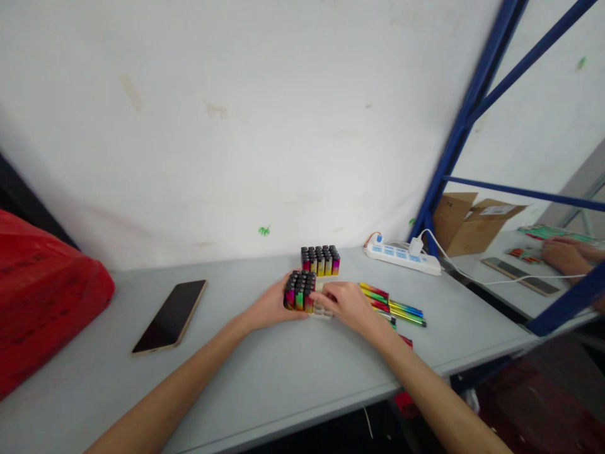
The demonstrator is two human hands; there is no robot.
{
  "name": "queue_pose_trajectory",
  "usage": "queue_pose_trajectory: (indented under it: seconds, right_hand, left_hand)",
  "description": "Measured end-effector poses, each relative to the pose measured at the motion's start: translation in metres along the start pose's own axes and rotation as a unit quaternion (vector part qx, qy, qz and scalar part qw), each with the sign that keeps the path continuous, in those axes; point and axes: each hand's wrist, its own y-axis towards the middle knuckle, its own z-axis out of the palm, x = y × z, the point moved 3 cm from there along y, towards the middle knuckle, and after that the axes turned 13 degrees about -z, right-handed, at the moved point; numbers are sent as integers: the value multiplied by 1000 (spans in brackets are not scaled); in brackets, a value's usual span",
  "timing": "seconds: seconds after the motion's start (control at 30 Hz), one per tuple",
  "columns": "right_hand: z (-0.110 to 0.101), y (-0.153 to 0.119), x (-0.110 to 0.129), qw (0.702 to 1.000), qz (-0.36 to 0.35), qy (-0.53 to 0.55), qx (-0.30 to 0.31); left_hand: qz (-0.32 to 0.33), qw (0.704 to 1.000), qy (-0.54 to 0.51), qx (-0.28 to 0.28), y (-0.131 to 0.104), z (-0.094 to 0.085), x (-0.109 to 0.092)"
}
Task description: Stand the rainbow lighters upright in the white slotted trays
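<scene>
My left hand (270,305) is wrapped round the left side of a block of lighters (300,291), with black tops and shiny multicoloured bodies, standing upright in a pale slotted tray (322,311). The tray's right part shows bare slots. My right hand (347,304) is over that part, fingers curled and pressed together beside the nearest lighters; whatever they pinch is hidden. Just right of this hand, loose shiny lighters (401,309) in red, yellow, green and blue lie on the table, some partly covered by my forearm. Behind the tray stands a second block of upright lighters (321,261).
A phone (171,317) lies on the grey table (265,384) to the left, near a red bag (42,296). At the back right is a white power strip (403,257) with cables. Past the blue frame (456,139) are a cardboard box (467,224) and another person's hands (564,253).
</scene>
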Motion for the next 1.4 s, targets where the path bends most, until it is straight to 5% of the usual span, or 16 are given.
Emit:
queue_pose_trajectory:
  seconds: [0.17, 0.4, 1.0, 1.23, 1.4]
  right_hand:
    - [-35, -33, -62, 997, 69, -32, -20]
    - [-53, -86, -132, 981, 167, -41, 91]
    - [-43, -78, -125, 989, 118, -15, 83]
    - [-55, -67, -106, 985, 142, 77, -54]
    - [-50, -42, -81, 951, 152, 222, -152]
  left_hand:
    - [-2, 1000, 4, 7, 0, 0, 1]
    - [-12, 1000, 5, 10, 1, -2, 2]
    - [-21, 1000, 12, 20, -1, -10, -3]
    - [-30, 999, -2, 16, -2, -9, -1]
    - [-27, 999, -5, 17, -1, -8, 0]
